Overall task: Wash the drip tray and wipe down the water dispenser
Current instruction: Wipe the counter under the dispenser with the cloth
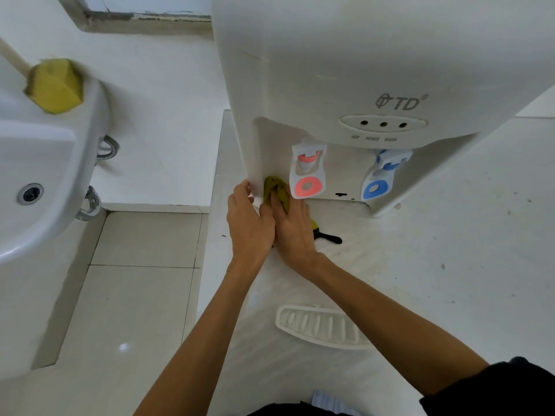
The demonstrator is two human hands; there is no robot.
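A white water dispenser (345, 70) stands on a white counter, with a red tap (307, 172) and a blue tap (381, 175) in its recess. My right hand (292, 229) presses a yellow-green cloth (277, 189) against the lower left inside of the recess, beside the red tap. My left hand (247, 223) rests flat with fingers apart on the dispenser's lower left corner, holding nothing. The white slotted drip tray (321, 325) lies on the counter near me, partly under my right forearm.
A white sink basin (45, 163) with a drain (30, 193) is at the left, with a yellow sponge (55, 85) on its rim. A small black object (329, 238) lies on the counter (450, 265) by my right wrist. Tiled floor shows below left.
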